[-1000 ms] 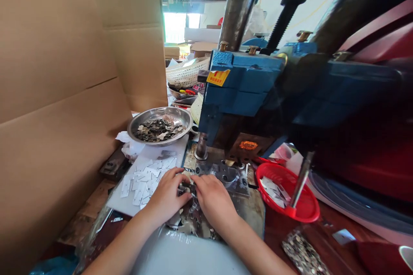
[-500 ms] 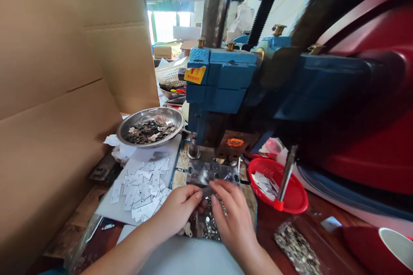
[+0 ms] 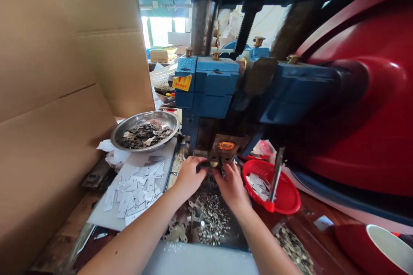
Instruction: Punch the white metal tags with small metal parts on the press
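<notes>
My left hand (image 3: 190,177) reaches in under the head of a blue press (image 3: 215,79), its thumb and fingers closed at the left end of a small dark metal piece (image 3: 204,166). Opposite it, my right hand (image 3: 232,185) has its fingers closed near the piece's other end. Fingers and shadow hide much of its shape. Just above is the press's lower block (image 3: 226,137), marked with an orange label. Below the hands lie a heap of tiny shiny metal parts (image 3: 213,221) and several flat metal plates with rounded lobes (image 3: 177,233).
White rectangular plates (image 3: 137,191) are spread on a board at left, below a steel bowl (image 3: 118,131) of dark parts. On the right stand a red basket (image 3: 292,202), a metal rod (image 3: 276,174) and a bag of metal parts (image 3: 295,249). Cardboard (image 3: 48,146) walls the left.
Both hands have moved forward from over the heap of tiny parts to beneath the press head. The heap and the lobed plates are now uncovered. The view has shifted slightly.
</notes>
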Tool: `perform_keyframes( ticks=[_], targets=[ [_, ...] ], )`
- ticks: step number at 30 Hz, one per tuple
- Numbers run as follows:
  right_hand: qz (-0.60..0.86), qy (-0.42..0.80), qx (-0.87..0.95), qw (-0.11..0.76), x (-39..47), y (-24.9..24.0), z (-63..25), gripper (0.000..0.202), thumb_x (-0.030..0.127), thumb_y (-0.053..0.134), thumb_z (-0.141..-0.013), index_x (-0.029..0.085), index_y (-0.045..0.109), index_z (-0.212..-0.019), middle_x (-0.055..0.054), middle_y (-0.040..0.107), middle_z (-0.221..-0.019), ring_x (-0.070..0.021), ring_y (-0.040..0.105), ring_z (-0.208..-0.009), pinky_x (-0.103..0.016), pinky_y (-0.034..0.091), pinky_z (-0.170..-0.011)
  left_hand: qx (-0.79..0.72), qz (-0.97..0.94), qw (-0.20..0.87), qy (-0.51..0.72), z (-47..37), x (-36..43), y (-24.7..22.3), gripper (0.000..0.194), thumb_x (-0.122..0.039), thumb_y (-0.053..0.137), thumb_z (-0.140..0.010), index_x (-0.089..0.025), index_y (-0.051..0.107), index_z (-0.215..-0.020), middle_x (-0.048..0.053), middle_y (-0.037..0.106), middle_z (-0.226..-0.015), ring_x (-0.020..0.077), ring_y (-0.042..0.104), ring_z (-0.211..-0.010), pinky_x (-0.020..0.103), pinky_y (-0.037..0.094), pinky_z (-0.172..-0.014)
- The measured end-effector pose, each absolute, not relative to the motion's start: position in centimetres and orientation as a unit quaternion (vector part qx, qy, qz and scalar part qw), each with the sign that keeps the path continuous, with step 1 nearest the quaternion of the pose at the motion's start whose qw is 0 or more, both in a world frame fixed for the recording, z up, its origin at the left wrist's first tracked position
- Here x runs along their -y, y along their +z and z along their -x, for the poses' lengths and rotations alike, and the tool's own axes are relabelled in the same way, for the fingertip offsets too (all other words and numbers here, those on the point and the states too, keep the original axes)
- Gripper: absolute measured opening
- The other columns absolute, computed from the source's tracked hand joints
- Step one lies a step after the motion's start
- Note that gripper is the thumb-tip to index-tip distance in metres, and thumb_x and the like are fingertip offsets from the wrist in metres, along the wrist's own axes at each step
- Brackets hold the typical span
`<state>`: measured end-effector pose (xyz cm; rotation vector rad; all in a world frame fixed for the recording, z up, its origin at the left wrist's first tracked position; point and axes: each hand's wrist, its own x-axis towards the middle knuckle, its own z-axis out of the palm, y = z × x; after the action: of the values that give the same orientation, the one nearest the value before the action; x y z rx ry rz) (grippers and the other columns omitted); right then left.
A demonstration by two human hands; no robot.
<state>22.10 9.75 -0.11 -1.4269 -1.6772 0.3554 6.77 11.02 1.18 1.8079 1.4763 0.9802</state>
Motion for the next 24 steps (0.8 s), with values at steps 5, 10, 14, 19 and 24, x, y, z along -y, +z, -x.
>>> perform_keyframes(
  ticks=[5, 10, 14, 19, 24],
  targets=[
    [0.566, 0.194, 0.652, 0.466, -10.7, -1.2, -22.3, 0.021, 0.032, 0.052, -0.075, 0.018, 0.061, -0.088, -0.007, 0.060, -0.090, -0.0225, 0.057, -0.087, -0.039, 0.047, -0.080, -0.520, -0.692, 0.365, 0.343, -7.6, -11.7, 0.8, 0.035, -0.014, 0.051, -0.079, -0.019, 0.064, -0.111, 0.005, 0.066, -0.113, 0.0209, 0.058, -0.108, 0.035, 0.042, -0.099],
    [0.566, 0.197, 0.646, 0.472, -10.1, -1.1, -22.5, 0.027, 0.038, 0.051, -0.079, 0.018, 0.061, -0.093, -0.008, 0.061, -0.095, -0.0224, 0.056, -0.091, -0.038, 0.046, -0.082, -0.533, -0.685, 0.351, 0.352, -6.4, -11.6, 1.9, 0.039, -0.020, 0.055, -0.080, -0.019, 0.059, -0.118, 0.007, 0.060, -0.123, 0.0228, 0.053, -0.115, 0.038, 0.038, -0.103],
    [0.584, 0.219, 0.616, 0.481, -7.8, -0.6, -23.9, 0.029, 0.041, 0.051, -0.081, 0.019, 0.062, -0.098, -0.008, 0.062, -0.097, -0.0208, 0.057, -0.087, -0.033, 0.048, -0.073, -0.575, -0.669, 0.309, 0.355, -2.0, -10.4, 3.3, 0.028, -0.028, 0.048, -0.085, -0.021, 0.063, -0.108, 0.005, 0.063, -0.116, 0.0221, 0.056, -0.109, 0.036, 0.044, -0.094],
    [0.631, 0.278, 0.567, 0.451, -4.6, -0.9, -26.0, 0.028, 0.042, 0.053, -0.078, 0.021, 0.064, -0.092, -0.006, 0.068, -0.089, -0.0204, 0.061, -0.081, -0.034, 0.049, -0.074, -0.614, -0.687, 0.303, 0.243, 2.9, -7.3, 3.0, 0.022, -0.027, 0.049, -0.083, -0.023, 0.066, -0.096, 0.002, 0.068, -0.098, 0.0209, 0.061, -0.091, 0.033, 0.048, -0.081],
    [0.650, 0.300, 0.560, 0.418, -2.7, -2.3, -27.1, 0.033, 0.046, 0.053, -0.077, 0.021, 0.065, -0.093, -0.006, 0.070, -0.092, -0.0226, 0.063, -0.090, -0.037, 0.047, -0.086, -0.576, -0.752, 0.271, 0.172, 3.2, -4.8, 2.3, 0.021, -0.019, 0.047, -0.082, -0.024, 0.067, -0.088, 0.002, 0.066, -0.094, 0.0204, 0.059, -0.094, 0.034, 0.045, -0.085]
  ],
)
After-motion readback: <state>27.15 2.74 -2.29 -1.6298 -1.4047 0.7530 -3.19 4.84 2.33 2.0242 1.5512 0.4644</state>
